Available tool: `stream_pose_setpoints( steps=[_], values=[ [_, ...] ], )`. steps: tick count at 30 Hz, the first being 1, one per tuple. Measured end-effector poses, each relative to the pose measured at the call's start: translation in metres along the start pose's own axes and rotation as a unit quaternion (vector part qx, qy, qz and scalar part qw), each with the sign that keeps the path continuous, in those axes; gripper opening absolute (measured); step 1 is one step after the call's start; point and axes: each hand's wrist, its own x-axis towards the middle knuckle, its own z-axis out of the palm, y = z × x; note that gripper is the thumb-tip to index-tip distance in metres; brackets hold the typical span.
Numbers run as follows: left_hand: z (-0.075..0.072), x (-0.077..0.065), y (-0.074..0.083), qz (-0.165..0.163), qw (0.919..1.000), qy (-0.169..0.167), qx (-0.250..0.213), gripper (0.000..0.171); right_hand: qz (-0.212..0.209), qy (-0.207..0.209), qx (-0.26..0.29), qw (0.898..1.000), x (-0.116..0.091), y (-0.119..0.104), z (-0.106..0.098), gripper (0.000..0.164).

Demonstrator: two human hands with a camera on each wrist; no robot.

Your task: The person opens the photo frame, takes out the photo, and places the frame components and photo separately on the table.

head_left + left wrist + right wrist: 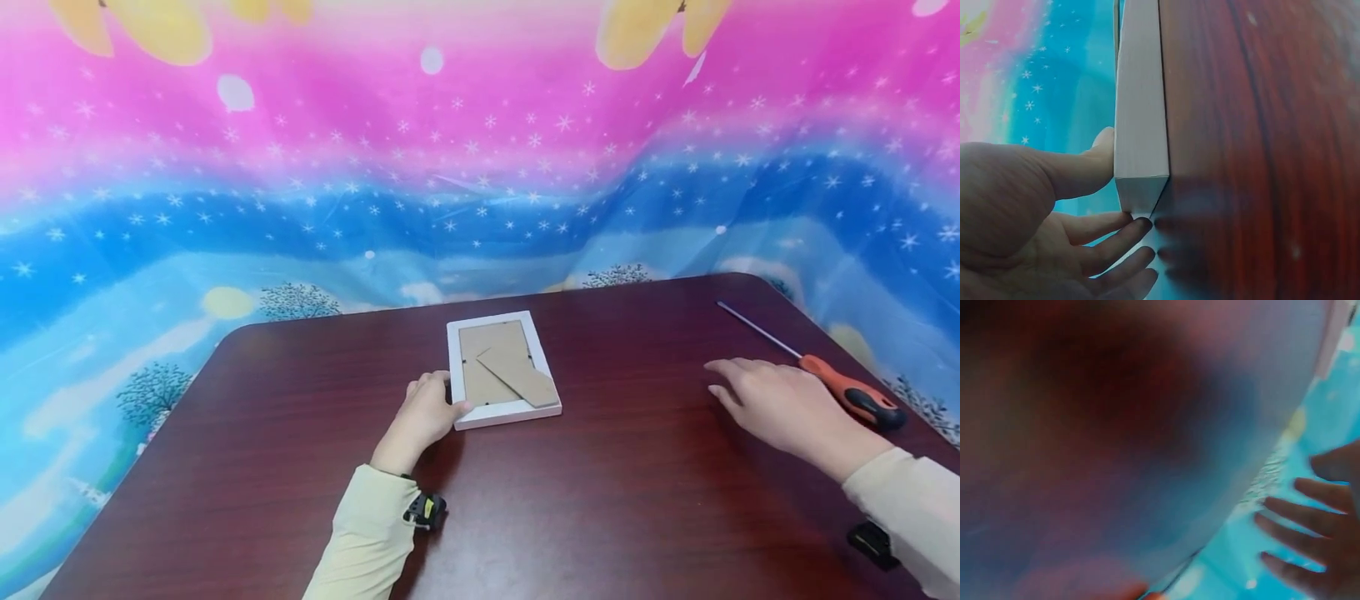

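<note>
A white picture frame (505,368) lies face down on the table, its brown backing board (495,342) and angled stand flap (517,375) facing up. At its near left corner, my left hand (422,412) holds the frame, thumb over the top edge and fingers along the side. The left wrist view shows the thumb (1088,169) against the frame's edge (1141,112). Over the table at the right, my right hand (780,408) has its fingers extended and holds nothing. Just beyond it lies a screwdriver (847,387) with an orange and black handle.
The dark reddish wooden table (600,500) has rounded far corners. Behind it hangs a pink and blue patterned cloth (480,167). Beside the right hand, the screwdriver's thin shaft (757,329) points toward the far edge.
</note>
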Motion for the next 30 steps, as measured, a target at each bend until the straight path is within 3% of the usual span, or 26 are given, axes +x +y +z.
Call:
stream_pose_setpoints(
  steps=[4,9,13,19,30],
  values=[
    [0.002,-0.001,0.004,0.003,0.9999,-0.012,-0.003,0.061,-0.001,0.056,-0.003,0.998,-0.008,0.016,0.002,0.033],
    [0.002,-0.004,0.007,0.006,0.9996,-0.027,-0.006,0.063,0.029,0.073,-0.018,0.997,-0.011,0.036,0.002,0.029],
    [0.000,-0.005,0.007,0.021,0.9988,-0.044,-0.004,0.068,0.064,0.052,-0.042,0.996,-0.010,0.054,0.002,0.027],
    [0.001,-0.005,0.007,0.038,0.9979,-0.052,-0.002,0.074,0.077,-0.002,-0.073,0.994,-0.011,0.086,0.004,0.018],
    [0.000,-0.008,0.007,0.052,0.9964,-0.061,0.028,0.076,0.154,-0.078,-0.098,0.980,-0.016,0.123,0.017,0.048]
  ],
)
